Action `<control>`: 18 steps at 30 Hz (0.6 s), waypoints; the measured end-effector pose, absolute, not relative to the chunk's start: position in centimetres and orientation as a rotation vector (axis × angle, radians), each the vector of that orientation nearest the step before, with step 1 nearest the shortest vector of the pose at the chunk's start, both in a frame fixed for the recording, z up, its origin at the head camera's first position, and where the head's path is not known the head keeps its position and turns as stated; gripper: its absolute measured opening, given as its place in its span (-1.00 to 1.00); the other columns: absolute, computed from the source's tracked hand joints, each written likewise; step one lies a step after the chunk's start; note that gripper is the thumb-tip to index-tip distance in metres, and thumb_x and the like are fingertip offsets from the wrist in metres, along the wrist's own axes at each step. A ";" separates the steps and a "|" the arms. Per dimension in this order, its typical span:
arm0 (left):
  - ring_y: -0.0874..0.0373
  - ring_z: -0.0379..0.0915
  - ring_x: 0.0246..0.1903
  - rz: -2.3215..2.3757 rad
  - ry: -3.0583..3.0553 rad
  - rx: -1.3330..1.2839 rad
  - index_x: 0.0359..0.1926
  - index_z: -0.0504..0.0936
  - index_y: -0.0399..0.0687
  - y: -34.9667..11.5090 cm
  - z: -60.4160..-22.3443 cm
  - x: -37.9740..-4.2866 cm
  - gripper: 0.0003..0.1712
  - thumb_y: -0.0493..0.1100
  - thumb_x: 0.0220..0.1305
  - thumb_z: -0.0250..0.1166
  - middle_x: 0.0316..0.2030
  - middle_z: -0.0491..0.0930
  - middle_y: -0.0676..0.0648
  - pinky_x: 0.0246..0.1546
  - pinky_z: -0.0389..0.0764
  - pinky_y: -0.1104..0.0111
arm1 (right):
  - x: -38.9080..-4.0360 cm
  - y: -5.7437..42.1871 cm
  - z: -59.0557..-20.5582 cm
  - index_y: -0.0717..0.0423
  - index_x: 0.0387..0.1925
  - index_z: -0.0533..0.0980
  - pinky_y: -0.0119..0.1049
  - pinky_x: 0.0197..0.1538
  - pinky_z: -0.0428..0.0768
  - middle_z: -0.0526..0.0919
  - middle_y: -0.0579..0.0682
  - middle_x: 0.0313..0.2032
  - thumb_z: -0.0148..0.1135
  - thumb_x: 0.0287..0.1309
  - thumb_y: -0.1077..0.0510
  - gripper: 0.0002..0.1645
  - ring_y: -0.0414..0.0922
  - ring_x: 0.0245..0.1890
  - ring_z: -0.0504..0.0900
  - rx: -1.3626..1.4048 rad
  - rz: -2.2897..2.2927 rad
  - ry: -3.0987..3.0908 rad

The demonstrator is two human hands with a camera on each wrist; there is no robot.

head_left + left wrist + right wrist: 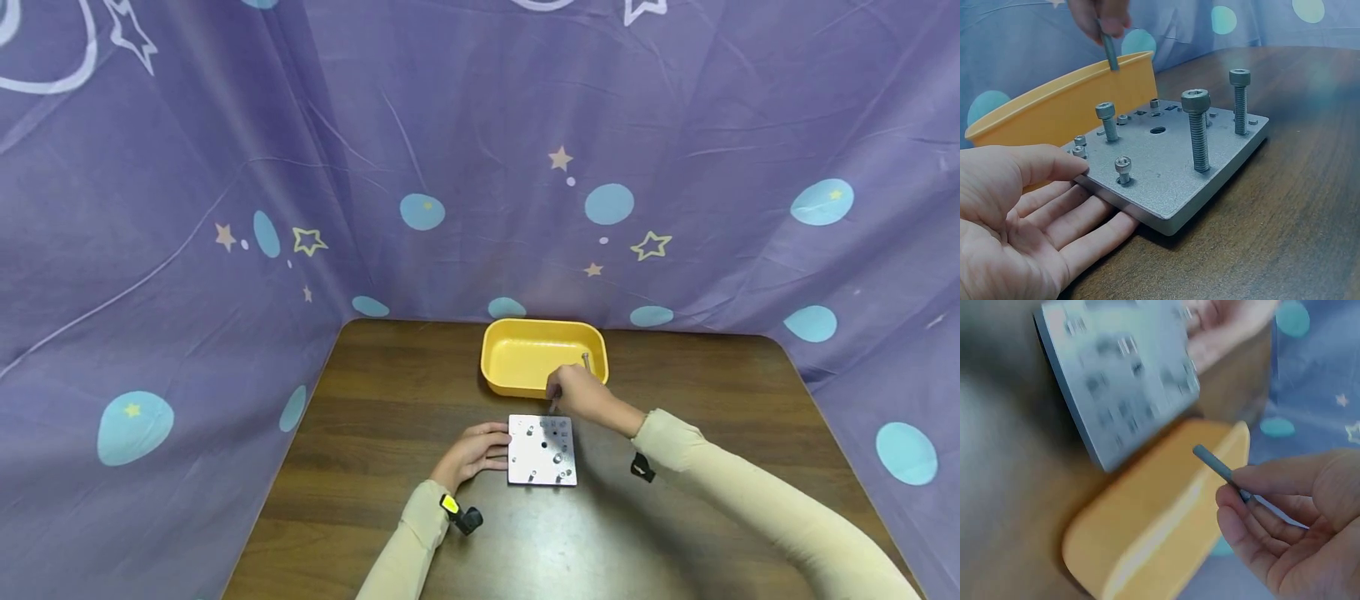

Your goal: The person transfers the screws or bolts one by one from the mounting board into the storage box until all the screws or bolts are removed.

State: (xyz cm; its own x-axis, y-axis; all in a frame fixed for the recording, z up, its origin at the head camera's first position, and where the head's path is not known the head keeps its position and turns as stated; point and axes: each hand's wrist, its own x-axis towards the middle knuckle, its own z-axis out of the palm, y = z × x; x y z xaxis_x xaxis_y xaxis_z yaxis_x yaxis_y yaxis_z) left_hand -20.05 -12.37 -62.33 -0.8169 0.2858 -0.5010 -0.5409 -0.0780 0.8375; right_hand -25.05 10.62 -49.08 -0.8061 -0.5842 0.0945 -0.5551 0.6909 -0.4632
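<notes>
right grip (1310, 544) pinches gray rod (1212, 462); left grip (1044, 231) holds metal plate (1163, 178) by edge

- On the brown wood-grain worktop (405, 392) before you lies the silver square metal plate (525, 454).
- Silver cylindrical metal screws (1200, 140) stand in the plate.
- Behind the plate, you have the yellow rectangular tray (517, 390); a silver long metal bolt (586, 360) is inside, at its right end.
- Your bare left hand (480, 450) is at the plate's left edge.
- Your bare right hand (583, 392) holds the grey cylindrical rod (1213, 464) between plate and tray.
- Behind the worktop hangs the purple patterned cloth curtain (480, 208).
</notes>
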 end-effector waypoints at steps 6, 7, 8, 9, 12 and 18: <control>0.10 0.67 -0.18 1.945 1.650 -0.281 0.32 0.42 -0.37 -12.4 -62.5 -19.9 -0.49 -0.29 0.41 0.24 -0.08 0.67 -0.14 -0.08 0.78 0.11 | -29.0 11.4 -46.0 0.28 -0.56 0.67 -0.19 -0.25 0.72 0.75 0.08 -0.47 0.28 -0.20 0.60 -0.77 -0.14 -0.45 0.64 -1.030 -0.628 2.807; 0.10 0.67 -0.18 1.945 1.649 -0.281 0.32 0.42 -0.37 -12.4 -62.5 -19.9 -0.48 -0.29 0.41 0.24 -0.07 0.67 -0.15 -0.08 0.78 0.11 | -29.6 11.5 -45.5 0.27 -0.56 0.67 -0.19 -0.24 0.73 0.76 0.09 -0.47 0.29 -0.15 0.60 -0.77 -0.14 -0.46 0.65 -1.028 -0.598 2.789; 0.10 0.66 -0.18 1.945 1.645 -0.285 0.32 0.42 -0.37 -12.4 -62.5 -19.9 -0.48 -0.28 0.41 0.25 -0.08 0.67 -0.15 -0.07 0.78 0.10 | -30.4 11.6 -45.3 0.25 -0.57 0.68 -0.19 -0.24 0.74 0.77 0.09 -0.47 0.33 -0.13 0.58 -0.78 -0.13 -0.46 0.67 -1.021 -0.565 2.772; 0.09 0.66 -0.17 1.945 1.645 -0.284 0.32 0.42 -0.37 -12.4 -62.4 -19.9 -0.48 -0.28 0.40 0.25 -0.08 0.67 -0.15 -0.07 0.78 0.10 | -31.2 11.7 -45.1 0.23 -0.57 0.69 -0.19 -0.23 0.76 0.78 0.09 -0.46 0.37 -0.13 0.55 -0.79 -0.11 -0.46 0.70 -1.015 -0.534 2.760; 0.08 0.67 -0.15 1.940 1.643 -0.288 0.32 0.42 -0.37 -12.4 -62.2 -19.7 -0.47 -0.28 0.41 0.25 -0.05 0.68 -0.17 -0.05 0.77 0.07 | -33.1 11.8 -44.7 0.20 -0.53 0.72 -0.17 -0.23 0.77 0.79 0.09 -0.44 0.43 -0.08 0.49 -0.83 -0.06 -0.42 0.74 -0.924 -0.468 2.713; 0.06 0.67 -0.12 1.932 1.646 -0.297 0.33 0.41 -0.37 -12.4 -61.9 -19.9 -0.47 -0.28 0.41 0.26 -0.01 0.67 -0.21 -0.03 0.77 0.06 | -35.9 12.0 -44.9 0.19 -0.43 0.75 -0.35 -0.41 0.61 0.79 0.05 -0.42 0.29 -0.02 0.51 -0.77 -0.14 -0.48 0.62 -0.776 -0.359 2.609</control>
State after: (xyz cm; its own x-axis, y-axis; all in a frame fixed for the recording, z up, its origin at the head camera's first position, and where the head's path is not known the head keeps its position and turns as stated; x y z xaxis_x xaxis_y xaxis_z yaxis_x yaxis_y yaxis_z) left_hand -19.90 -12.40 -61.87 -0.8085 0.2808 -0.5172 -0.5552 -0.0726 0.8286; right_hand -35.91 11.96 -44.92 -0.7688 -0.5669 -0.2958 -0.4661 0.8135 -0.3477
